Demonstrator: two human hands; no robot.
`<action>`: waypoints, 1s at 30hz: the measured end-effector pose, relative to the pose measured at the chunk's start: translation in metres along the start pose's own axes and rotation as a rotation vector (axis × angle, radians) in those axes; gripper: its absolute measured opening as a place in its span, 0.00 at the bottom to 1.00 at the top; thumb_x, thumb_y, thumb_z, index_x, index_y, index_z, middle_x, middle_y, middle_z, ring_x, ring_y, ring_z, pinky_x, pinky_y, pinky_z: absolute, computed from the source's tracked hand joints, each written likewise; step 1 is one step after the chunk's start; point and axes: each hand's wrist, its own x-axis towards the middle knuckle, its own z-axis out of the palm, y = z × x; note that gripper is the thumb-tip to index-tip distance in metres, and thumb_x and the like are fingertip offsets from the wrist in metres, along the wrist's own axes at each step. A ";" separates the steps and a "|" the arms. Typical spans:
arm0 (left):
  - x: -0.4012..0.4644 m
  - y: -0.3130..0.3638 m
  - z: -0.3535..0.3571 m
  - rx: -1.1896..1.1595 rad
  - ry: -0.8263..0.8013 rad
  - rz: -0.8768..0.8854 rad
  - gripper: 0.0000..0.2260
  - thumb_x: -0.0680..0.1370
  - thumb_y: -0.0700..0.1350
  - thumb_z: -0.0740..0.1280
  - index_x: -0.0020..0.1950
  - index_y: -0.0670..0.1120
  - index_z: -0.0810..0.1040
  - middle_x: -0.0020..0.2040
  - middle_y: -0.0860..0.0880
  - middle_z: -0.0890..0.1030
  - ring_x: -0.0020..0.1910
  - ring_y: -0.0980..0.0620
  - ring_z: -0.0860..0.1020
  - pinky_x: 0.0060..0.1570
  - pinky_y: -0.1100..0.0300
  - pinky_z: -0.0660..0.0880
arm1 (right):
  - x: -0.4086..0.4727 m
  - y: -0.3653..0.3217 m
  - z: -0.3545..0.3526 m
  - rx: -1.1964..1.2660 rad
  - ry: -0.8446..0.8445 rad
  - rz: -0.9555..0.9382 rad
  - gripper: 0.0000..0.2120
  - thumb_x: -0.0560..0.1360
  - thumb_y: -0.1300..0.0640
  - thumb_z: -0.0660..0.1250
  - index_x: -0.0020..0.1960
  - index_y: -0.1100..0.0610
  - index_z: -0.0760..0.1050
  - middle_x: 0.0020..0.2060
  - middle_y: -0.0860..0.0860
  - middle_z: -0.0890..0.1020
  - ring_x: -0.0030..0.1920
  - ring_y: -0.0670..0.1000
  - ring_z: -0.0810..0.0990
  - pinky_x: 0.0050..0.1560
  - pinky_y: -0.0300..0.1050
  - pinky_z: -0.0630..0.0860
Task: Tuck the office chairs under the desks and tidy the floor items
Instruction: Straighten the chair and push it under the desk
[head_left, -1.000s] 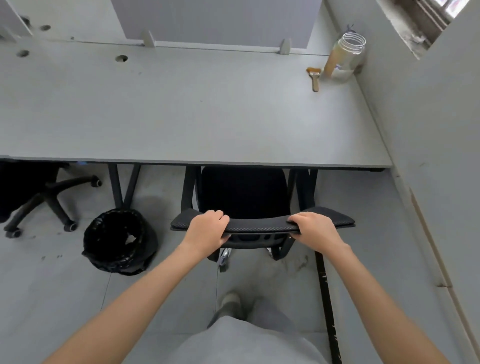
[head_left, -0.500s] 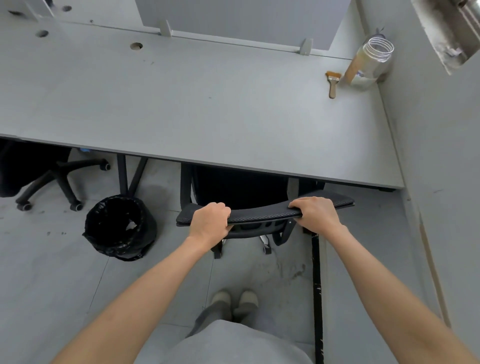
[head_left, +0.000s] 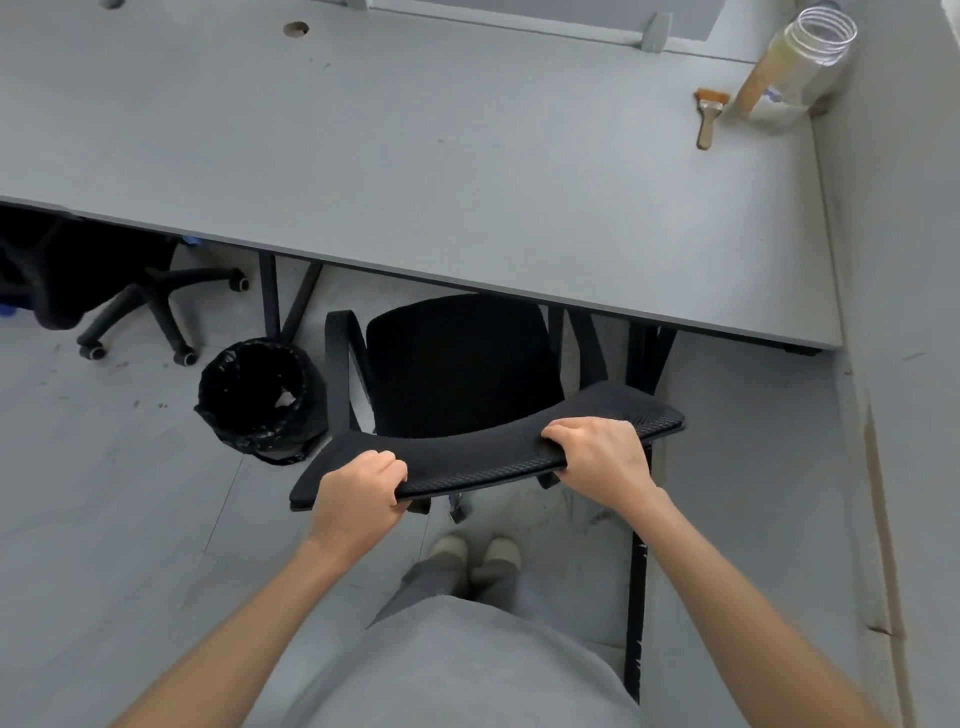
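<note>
While the person is standing on the gray floor (head_left: 130, 519), two pale shoes (head_left: 475, 558) are showing side by side just below the chair. A gray top is filling the bottom of the view, and both bare arms are reaching forward from it.

The left hand (head_left: 358, 493) is gripping the top edge of the black office chair (head_left: 457, 374), with its fingers curled over the mesh backrest near the left end. The right hand (head_left: 597, 460) is gripping the same edge closer to the right end, and its fingers are wrapping over the top too. The backrest is sitting at a slant, with its right end farther away than its left end.

The chair seat is sticking out from under the gray desk (head_left: 415, 156), with only its far part going under the desk's near edge. One black armrest is showing on the left of the seat.

A black trash bin (head_left: 257, 397) lined with a black bag is standing on the floor just beside the chair, on its left. Farther left, another office chair (head_left: 130, 306) is sitting partly under the desk, and its wheeled legs are poking out.

On the far right part of the desk, a small paintbrush (head_left: 707, 117) is lying flat. Near it, a clear glass jar (head_left: 802, 62) is standing by the wall with a wooden stick leaning in it.
</note>
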 end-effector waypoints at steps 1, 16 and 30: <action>-0.010 -0.002 0.001 -0.002 0.017 -0.002 0.10 0.63 0.45 0.71 0.29 0.46 0.70 0.26 0.52 0.71 0.27 0.53 0.69 0.22 0.67 0.48 | -0.005 -0.006 0.004 0.001 0.002 -0.012 0.13 0.65 0.54 0.68 0.50 0.50 0.80 0.45 0.44 0.84 0.46 0.50 0.83 0.35 0.44 0.77; -0.047 -0.106 -0.008 0.060 0.101 0.210 0.08 0.67 0.47 0.61 0.29 0.45 0.71 0.26 0.51 0.72 0.29 0.53 0.70 0.17 0.62 0.62 | -0.034 -0.121 0.043 -0.027 0.132 0.058 0.10 0.55 0.56 0.70 0.36 0.49 0.80 0.31 0.44 0.82 0.29 0.46 0.80 0.22 0.35 0.71; -0.033 -0.125 -0.017 -0.004 -0.039 0.340 0.17 0.53 0.44 0.79 0.26 0.46 0.70 0.24 0.52 0.71 0.24 0.52 0.71 0.20 0.65 0.57 | -0.025 -0.147 0.020 0.020 0.174 0.251 0.15 0.62 0.57 0.75 0.48 0.49 0.82 0.41 0.44 0.86 0.41 0.51 0.84 0.34 0.42 0.76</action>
